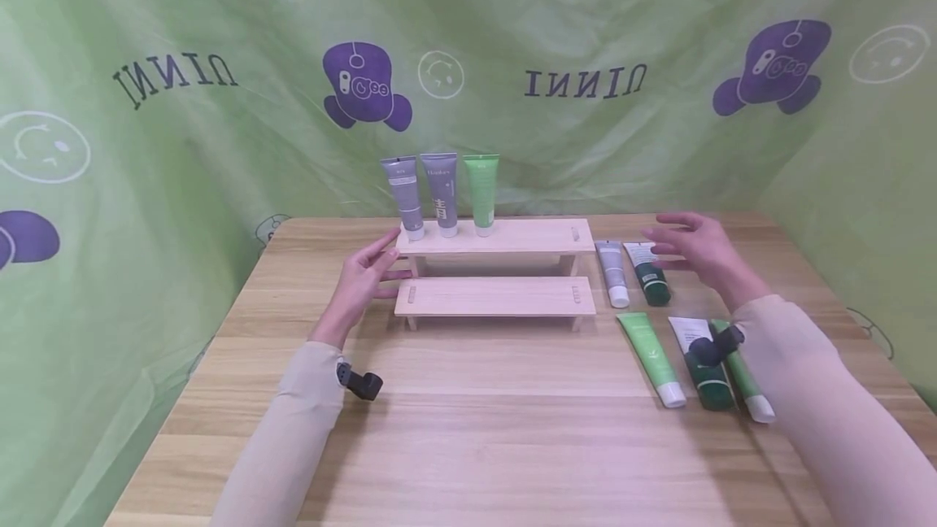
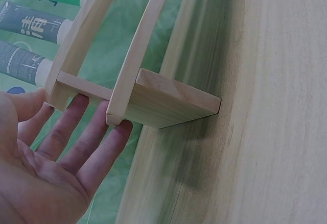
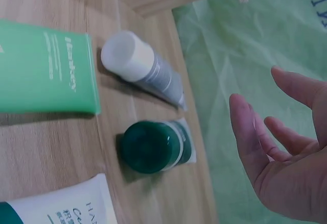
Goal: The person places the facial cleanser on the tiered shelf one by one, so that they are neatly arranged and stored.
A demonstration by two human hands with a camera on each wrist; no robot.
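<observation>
A two-step wooden stand (image 1: 498,297) bears three upright tubes on its upper step: a grey-purple tube (image 1: 405,195) at the left end, a second grey-purple tube (image 1: 441,192) and a green tube (image 1: 481,192). My left hand (image 1: 360,279) touches the stand's left end. In the left wrist view its fingertips (image 2: 121,128) rest against the step edges, with the thumb by the upper step. To the stand's right, my right hand (image 1: 695,249) hovers with spread fingers and holds nothing. Nearest it are a white-and-dark-green tube (image 1: 650,276) and a small grey-purple tube (image 1: 613,273), both lying down.
Nearer on the wooden table (image 1: 468,446) lie a light green tube (image 1: 651,356), a larger white-and-dark-green tube (image 1: 706,372) and another green tube (image 1: 748,381), partly under the right forearm. A green printed cloth (image 1: 468,15) hangs behind the table.
</observation>
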